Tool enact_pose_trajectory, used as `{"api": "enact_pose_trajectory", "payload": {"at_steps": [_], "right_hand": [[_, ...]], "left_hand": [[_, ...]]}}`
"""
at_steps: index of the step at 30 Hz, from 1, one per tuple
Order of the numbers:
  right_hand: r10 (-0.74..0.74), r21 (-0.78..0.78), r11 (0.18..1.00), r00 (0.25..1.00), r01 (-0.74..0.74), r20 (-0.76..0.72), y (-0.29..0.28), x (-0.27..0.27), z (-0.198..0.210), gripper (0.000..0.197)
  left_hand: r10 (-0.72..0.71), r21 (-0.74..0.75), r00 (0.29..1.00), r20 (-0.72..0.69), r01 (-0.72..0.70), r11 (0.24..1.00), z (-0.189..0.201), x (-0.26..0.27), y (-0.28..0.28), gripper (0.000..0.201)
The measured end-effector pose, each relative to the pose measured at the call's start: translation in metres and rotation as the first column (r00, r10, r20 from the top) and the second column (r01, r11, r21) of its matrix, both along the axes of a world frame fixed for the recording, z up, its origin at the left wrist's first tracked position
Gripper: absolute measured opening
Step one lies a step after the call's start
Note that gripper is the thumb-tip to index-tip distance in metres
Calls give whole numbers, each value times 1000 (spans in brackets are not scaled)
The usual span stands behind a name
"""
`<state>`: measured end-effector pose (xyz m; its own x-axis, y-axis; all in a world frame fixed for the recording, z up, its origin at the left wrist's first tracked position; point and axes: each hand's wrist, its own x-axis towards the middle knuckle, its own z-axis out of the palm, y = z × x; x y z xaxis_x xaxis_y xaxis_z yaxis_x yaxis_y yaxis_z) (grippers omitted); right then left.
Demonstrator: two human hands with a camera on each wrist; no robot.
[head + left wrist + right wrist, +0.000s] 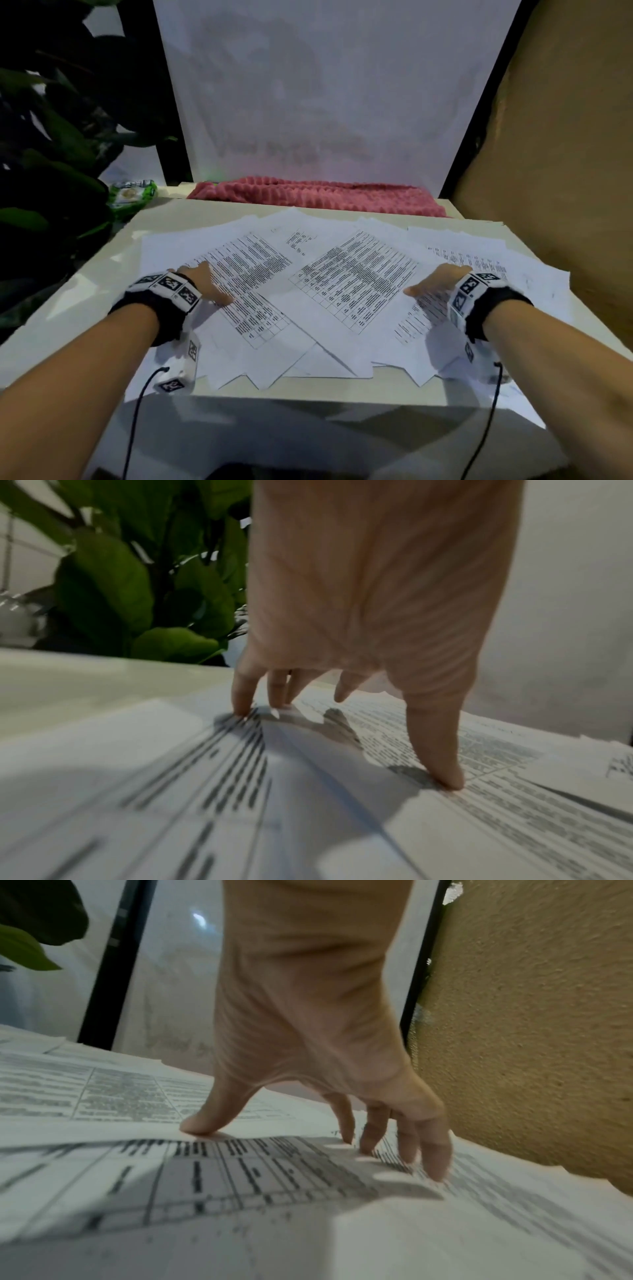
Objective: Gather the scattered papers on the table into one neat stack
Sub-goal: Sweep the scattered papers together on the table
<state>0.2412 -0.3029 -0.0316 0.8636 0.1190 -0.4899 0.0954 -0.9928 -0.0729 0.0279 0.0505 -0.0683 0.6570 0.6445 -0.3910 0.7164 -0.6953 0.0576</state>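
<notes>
While spread across frame centre, papers (329,294) thin, limp, slippery on tabletop (102,291).
Left hand (205,284), right hand (435,286): open, fingertips pressing, gripping nothing. Slide inward from outer edges.

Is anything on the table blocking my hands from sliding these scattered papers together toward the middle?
Nothing visible does. The left hand and right hand already rest fingertips on the papers, and only more overlapping sheets lie between them. The pink cloth sits beyond the table's far edge.
</notes>
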Motion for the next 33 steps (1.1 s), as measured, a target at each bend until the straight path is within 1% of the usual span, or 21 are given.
{"api": "enact_pose_trajectory", "payload": {"at_steps": [2,3,4,5,6,7,9,11,13,16,19,20,21,22,23,25,26,27,29,30,33], "right_hand": [[-14,-5,1000,998,14,55,-3,-1,-3,91],[-18,-5,1000,998,19,61,-4,1,-6,91],[-9,-3,1000,998,9,64,-4,2,-7,85],[-1,19,1000,997,0,72,-3,1,-8,75],[-12,59,998,997,7,81,-2,0,-8,64],[-24,106,994,996,14,86,-1,-2,-8,58],[-35,193,981,996,20,78,5,-9,-7,54],[-21,235,972,998,8,54,13,-16,-7,50],[-9,291,957,999,-2,36,21,-17,-10,47],[-11,407,913,999,-7,43,36,-27,-5,42],[13,502,864,999,-35,49,60,-41,-6,35],[27,529,848,999,-45,40,70,-46,-8,33],[41,560,826,998,-57,43,79,-48,-15,41],[57,561,824,997,-78,56,86,-51,-20,57],[71,572,815,996,-93,61,94,-56,-22,64],[90,551,827,994,-111,66,107,-68,-20,41],[82,536,836,993,-114,84,112,-73,-18,37],[75,492,862,990,-123,116,116,-75,-18,42],[53,363,926,987,-105,151,123,-81,-14,61],[48,318,943,987,-96,154,125,-83,-13,66],[90,275,953,985,-128,148,130,-86,-7,60]], "left_hand": [[64,-6,998,18,-63,998,1,-4,-1,100],[73,-10,997,21,-73,997,1,-4,-2,100],[64,-13,997,29,-64,998,-1,-3,-2,98],[39,-13,999,24,-38,999,-1,-2,-4,93],[0,-5,1000,24,0,1000,-1,0,-7,86],[-46,12,999,18,46,999,-2,1,-12,79],[-134,8,990,38,134,991,2,3,-25,70],[-144,-33,987,67,147,989,2,3,-30,70],[-57,-31,994,89,60,998,3,-1,-29,69],[148,-27,983,111,-146,989,6,-8,-23,69],[267,-172,932,245,-230,958,9,-5,-22,57],[306,-238,908,286,-242,941,11,-3,-22,58],[328,-290,895,301,-242,926,14,-3,-22,65],[343,-329,892,294,-242,913,16,-2,-22,73],[345,-349,893,288,-237,907,18,-3,-22,76],[334,-355,901,277,-227,907,19,-7,-22,77],[335,-350,902,273,-231,908,18,-9,-21,77],[337,-331,902,269,-242,912,15,-10,-20,76],[366,-290,891,267,-288,913,15,-14,-19,73],[380,-291,884,272,-300,908,17,-15,-19,71],[465,-413,819,337,-316,855,19,-13,-17,61]]}}
